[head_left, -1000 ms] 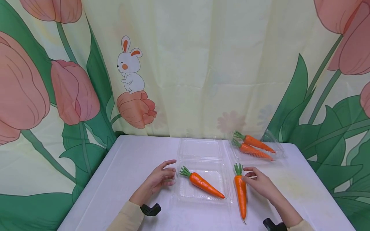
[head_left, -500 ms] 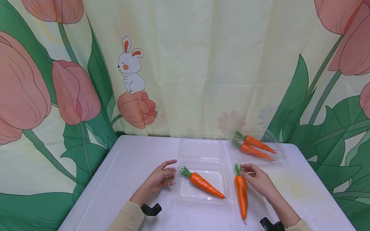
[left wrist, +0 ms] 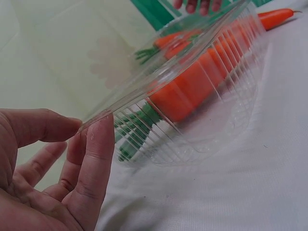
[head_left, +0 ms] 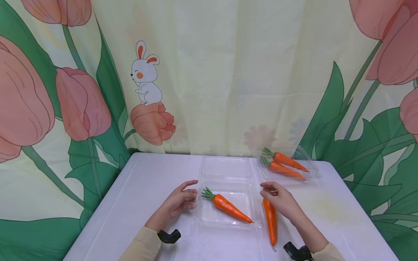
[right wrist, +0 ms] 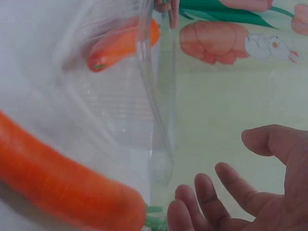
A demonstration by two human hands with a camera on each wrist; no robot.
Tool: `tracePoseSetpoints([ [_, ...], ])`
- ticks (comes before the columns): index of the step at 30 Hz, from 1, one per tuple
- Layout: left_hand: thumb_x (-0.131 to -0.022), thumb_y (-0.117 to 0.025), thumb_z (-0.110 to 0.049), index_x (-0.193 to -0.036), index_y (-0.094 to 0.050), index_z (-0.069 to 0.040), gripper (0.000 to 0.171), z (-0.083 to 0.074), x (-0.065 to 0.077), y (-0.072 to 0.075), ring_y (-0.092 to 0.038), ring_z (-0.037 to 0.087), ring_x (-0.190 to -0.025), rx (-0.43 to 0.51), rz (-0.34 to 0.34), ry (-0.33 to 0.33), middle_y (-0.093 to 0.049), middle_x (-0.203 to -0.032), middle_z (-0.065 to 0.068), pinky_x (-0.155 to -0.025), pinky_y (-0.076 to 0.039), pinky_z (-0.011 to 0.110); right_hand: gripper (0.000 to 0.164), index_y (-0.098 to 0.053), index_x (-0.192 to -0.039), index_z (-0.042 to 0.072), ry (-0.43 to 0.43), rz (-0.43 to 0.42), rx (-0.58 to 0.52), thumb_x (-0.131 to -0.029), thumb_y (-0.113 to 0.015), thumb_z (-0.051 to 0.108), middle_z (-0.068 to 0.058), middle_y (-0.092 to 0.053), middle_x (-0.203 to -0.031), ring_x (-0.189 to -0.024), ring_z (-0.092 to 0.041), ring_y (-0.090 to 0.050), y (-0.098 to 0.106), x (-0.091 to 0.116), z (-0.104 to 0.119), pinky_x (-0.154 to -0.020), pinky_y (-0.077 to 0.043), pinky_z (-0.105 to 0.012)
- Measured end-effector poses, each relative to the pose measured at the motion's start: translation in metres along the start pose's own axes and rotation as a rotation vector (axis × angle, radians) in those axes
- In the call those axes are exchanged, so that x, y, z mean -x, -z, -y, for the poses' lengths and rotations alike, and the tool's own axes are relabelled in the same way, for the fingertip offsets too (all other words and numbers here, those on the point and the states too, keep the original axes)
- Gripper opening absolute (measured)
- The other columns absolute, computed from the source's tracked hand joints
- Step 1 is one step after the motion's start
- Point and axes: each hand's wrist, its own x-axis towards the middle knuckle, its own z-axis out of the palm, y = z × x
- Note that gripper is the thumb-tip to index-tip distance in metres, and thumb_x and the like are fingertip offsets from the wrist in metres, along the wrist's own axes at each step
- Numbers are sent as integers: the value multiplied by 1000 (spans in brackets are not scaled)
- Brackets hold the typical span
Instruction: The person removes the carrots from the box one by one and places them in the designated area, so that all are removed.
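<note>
While left fingers (left wrist: 96, 163) pinch a clear container (head_left: 212, 215), one carrot (head_left: 230, 207) inside, right fingers (right wrist: 207, 195) apart.

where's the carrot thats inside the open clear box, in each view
Head: carrot low, slightly right of center, in the box.
Left wrist: carrot right of center, behind the clear wall.
Right wrist: carrot upper left; the larger one lower left lies outside.
Shared landmark: the box.

Free room above the plastic box (head_left: 243, 203); obstacles: left fingers (left wrist: 96, 163) at its rim, loose carrot (head_left: 270, 221) alongside.
</note>
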Motion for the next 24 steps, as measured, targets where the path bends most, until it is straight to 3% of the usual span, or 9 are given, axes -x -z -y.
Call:
tracePoseSetpoints([
  [16, -94, -69, -6, -150, -49, -16, 60, 4, -1, 1, -65, 17, -81, 21, -4, 1, -65, -106, 6, -69, -62, 31, 45, -59, -137, 7, 35, 53, -87, -98, -70, 26, -10, -66, -121, -104, -22, -67, -33, -3, 28, -88, -60, -41],
  [24, -94, -69, -6, -150, -49, -16, 61, 3, 0, 0, -65, 17, -82, 21, -5, 1, -65, -106, 6, -68, -62, 31, 45, -60, -135, 10, 52, 76, -80, -95, -73, 24, -6, -68, -118, -104, -23, -68, -55, -2, 36, -89, -60, -44],
])
